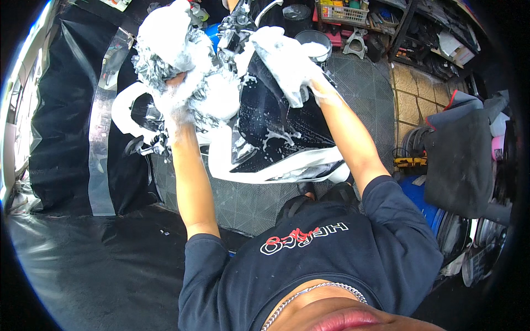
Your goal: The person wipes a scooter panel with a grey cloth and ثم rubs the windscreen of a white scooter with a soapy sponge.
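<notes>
A white and black motorcycle (pixel 281 167) stands before me, much of it under thick foam. My left hand (pixel 176 85) is pressed into the heaped foam (pixel 165 35) over the handlebar end; foam hides most of its fingers, and I cannot tell whether it holds anything. Soapy white cloth (pixel 277 53) covers my right hand (pixel 308 78), which holds it over the dark, wet panel (pixel 285 120). One corner of the cloth hangs below the wrist. Streaks and flecks of suds lie across that panel. A control lever (pixel 143 145) sticks out on the left.
Beyond the right hand stands a dark bucket (pixel 316 45) with suds in it. A shelf basket (pixel 343 14) holds bottles. At right are a blue drum (pixel 418 198) and a dark mat draped over things (pixel 459 161). Black sheeting (pixel 70 120) hangs at left; grey matting (pixel 248 202) covers the floor.
</notes>
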A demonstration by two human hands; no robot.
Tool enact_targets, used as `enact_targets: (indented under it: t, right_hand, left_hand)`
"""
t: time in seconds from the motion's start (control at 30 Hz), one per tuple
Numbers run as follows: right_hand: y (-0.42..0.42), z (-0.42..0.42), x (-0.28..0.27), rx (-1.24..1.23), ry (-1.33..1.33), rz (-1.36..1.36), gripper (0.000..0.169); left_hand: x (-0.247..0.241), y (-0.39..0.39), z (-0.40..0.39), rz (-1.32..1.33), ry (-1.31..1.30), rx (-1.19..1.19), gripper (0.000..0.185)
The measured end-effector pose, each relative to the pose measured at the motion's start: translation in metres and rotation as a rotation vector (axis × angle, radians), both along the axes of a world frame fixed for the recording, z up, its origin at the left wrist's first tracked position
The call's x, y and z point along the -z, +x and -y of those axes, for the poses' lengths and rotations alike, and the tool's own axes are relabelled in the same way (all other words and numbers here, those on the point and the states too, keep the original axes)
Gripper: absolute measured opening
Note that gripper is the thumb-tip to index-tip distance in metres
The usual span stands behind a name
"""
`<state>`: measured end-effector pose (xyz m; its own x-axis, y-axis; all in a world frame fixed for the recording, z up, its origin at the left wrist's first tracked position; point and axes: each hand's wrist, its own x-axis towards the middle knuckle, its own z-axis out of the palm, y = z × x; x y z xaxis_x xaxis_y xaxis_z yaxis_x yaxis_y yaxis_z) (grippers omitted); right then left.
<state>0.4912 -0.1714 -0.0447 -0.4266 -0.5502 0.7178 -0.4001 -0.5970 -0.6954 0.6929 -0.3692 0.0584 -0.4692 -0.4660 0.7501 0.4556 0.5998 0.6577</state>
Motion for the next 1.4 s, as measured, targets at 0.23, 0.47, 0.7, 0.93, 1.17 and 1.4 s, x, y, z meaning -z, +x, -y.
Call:
enact_targets:
  t: [0.23, 0.47, 0.7, 0.93, 1.17, 1.4]
  right_hand:
    - [-0.054, 0.000, 0.006, -0.030, 0.155, 0.146, 0.052]
    - [-0.076, -0.017, 0.042, -0.097, 0.362, 0.408, 0.050]
    - [-0.071, -0.092, 0.055, -0.157, 0.624, 0.621, 0.049]
    - [-0.030, -0.159, 0.068, 0.266, 0.483, 0.236, 0.046]
    - [-0.006, -0.213, 0.182, 0.271, 0.728, 0.339, 0.052]
    - [-0.081, -0.250, 0.113, 0.086, 0.538, 1.369, 0.061]
  left_hand:
    - [-0.026, -0.003, -0.036, -0.003, -0.015, -0.034, 0.060]
    - [-0.033, -0.002, -0.059, -0.020, 0.110, -0.148, 0.071]
    - [-0.094, -0.027, -0.152, 0.105, -0.112, -0.433, 0.076]
    - [-0.113, -0.048, -0.212, 0.208, 0.078, -0.509, 0.060]
    - [-0.034, -0.061, -0.249, 0.093, 0.409, -0.376, 0.083]
    - [0.048, -0.168, -0.315, 0.800, -0.134, -0.668, 0.075]
